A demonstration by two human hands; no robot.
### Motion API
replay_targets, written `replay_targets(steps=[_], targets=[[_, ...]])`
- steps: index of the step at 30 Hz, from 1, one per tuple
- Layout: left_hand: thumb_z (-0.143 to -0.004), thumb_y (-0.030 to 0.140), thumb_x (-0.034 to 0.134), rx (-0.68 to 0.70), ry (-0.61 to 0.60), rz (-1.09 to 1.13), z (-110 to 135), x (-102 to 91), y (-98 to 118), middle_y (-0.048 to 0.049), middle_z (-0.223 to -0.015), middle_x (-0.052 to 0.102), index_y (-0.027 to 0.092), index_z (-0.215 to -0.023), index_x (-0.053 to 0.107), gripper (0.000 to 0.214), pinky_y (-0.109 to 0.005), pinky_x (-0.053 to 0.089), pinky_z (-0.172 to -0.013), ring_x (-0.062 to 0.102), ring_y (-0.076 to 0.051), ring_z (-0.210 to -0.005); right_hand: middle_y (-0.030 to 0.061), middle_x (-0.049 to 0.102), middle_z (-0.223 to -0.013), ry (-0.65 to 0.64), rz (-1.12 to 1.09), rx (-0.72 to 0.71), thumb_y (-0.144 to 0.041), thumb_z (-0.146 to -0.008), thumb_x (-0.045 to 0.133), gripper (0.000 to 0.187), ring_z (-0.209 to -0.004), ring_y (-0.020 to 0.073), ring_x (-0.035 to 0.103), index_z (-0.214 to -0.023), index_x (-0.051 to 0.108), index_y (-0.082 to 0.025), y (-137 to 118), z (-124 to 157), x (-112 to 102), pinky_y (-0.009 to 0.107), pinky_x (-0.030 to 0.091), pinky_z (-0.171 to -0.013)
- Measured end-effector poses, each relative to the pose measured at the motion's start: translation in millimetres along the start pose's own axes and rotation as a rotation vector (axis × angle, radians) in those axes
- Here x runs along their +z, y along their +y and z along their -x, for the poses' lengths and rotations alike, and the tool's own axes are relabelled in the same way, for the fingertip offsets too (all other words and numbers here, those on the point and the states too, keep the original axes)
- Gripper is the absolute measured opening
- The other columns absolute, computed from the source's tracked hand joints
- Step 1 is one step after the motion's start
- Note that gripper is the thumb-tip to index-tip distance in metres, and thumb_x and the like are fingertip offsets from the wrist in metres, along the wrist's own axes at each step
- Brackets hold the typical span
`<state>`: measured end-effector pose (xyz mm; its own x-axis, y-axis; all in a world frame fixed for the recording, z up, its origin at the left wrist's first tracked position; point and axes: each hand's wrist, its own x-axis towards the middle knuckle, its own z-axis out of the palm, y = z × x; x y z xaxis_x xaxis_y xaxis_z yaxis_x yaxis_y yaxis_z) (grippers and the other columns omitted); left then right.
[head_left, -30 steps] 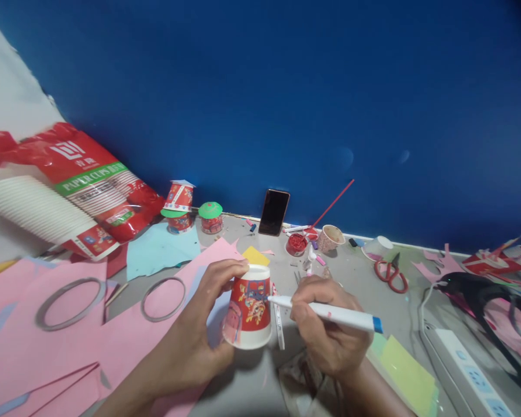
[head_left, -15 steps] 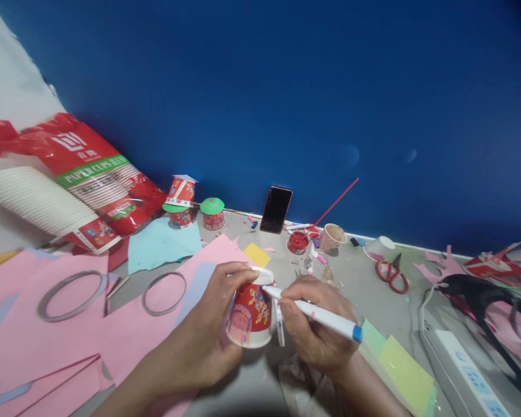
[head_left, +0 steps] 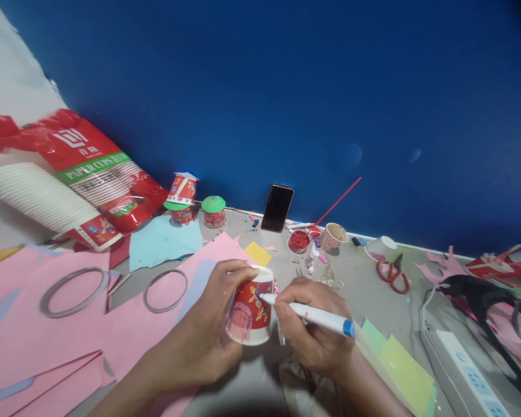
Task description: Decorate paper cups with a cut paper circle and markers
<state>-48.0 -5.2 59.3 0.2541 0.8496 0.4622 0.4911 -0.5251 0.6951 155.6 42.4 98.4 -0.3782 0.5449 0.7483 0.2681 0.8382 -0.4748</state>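
Observation:
My left hand [head_left: 202, 333] is wrapped round an upside-down red printed paper cup [head_left: 250, 310], thumb near its white base, holding it on the grey table [head_left: 364, 301]. My right hand [head_left: 310, 330] grips a white marker with a blue end [head_left: 315, 315]. The marker's tip touches the cup's side near the top. Both hands are closed on what they hold.
Pink paper sheets [head_left: 39, 341] with two grey rings [head_left: 165, 289] lie at the left. A red bag of paper cups [head_left: 82, 174], two decorated cups [head_left: 182, 200], a phone [head_left: 276, 208], red scissors [head_left: 393, 275], a power strip [head_left: 464, 370] and yellow-green paper [head_left: 406, 373] surround the hands.
My right hand has shifted left and lowered the marker's blue end. The tip went up to the cup's top edge, then came down onto its side. The left hand has tilted the cup slightly.

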Motion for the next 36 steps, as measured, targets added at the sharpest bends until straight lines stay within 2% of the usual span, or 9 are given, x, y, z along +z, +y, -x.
replay_targets(steps=[4,9,19,24,30,36], targets=[[-0.074,-0.001,0.058,-0.006,0.008,0.005,-0.8,-0.3,1.2,-0.0105,-0.144,0.05,0.033,-0.151,0.04,0.086,-0.052,0.053,-0.117,0.049,-0.033,-0.143,-0.0011,0.071,-0.064,0.018,-0.022,0.0,-0.014,-0.096,0.058,0.016,-0.051,0.013,0.065,-0.084,0.067,-0.021,-0.5,0.1,-0.8,0.024,0.051,-0.051],[-0.074,0.0,0.057,-0.006,0.014,-0.007,-0.2,0.6,0.2,-0.0104,-0.145,0.049,0.033,-0.152,0.04,0.086,-0.052,0.051,-0.121,0.049,-0.031,-0.144,-0.0005,0.072,-0.066,0.138,0.031,-0.011,-0.011,-0.094,0.06,0.015,-0.054,0.0154,0.069,-0.087,0.068,-0.022,1.3,2.8,-1.0,0.026,0.055,-0.054],[-0.074,-0.001,0.058,-0.01,0.006,-0.004,2.7,1.1,-2.2,-0.0111,-0.148,0.048,0.035,-0.153,0.039,0.089,-0.054,0.051,-0.12,0.05,-0.034,-0.144,0.0001,0.073,-0.066,0.084,0.058,-0.041,-0.015,-0.098,0.058,0.015,-0.054,0.0143,0.069,-0.088,0.067,-0.021,1.4,-0.3,0.2,0.024,0.055,-0.054],[-0.074,0.0,0.058,-0.015,0.018,0.004,2.9,0.6,-1.6,-0.0098,-0.147,0.049,0.035,-0.153,0.04,0.088,-0.052,0.051,-0.121,0.049,-0.033,-0.146,-0.0013,0.07,-0.063,0.119,0.074,-0.03,-0.012,-0.096,0.058,0.016,-0.052,0.0128,0.067,-0.085,0.065,-0.021,0.4,0.3,-0.6,0.023,0.053,-0.052],[-0.074,0.001,0.057,-0.015,0.027,0.003,1.9,1.0,-1.1,-0.0087,-0.147,0.051,0.034,-0.152,0.042,0.086,-0.049,0.052,-0.12,0.052,-0.031,-0.145,-0.0012,0.072,-0.066,0.099,0.082,-0.035,-0.013,-0.096,0.059,0.016,-0.055,0.0125,0.07,-0.085,0.066,-0.02,1.4,0.2,-0.2,0.022,0.054,-0.056],[-0.078,0.004,0.058,-0.069,0.024,0.042,4.7,0.2,-5.4,-0.0078,-0.151,0.05,0.036,-0.153,0.041,0.083,-0.051,0.049,-0.123,0.049,-0.031,-0.148,-0.0027,0.071,-0.067,0.185,0.044,0.026,-0.01,-0.094,0.06,0.016,-0.053,0.0111,0.066,-0.084,0.066,-0.021,4.9,-0.5,-5.5,0.021,0.051,-0.054]])
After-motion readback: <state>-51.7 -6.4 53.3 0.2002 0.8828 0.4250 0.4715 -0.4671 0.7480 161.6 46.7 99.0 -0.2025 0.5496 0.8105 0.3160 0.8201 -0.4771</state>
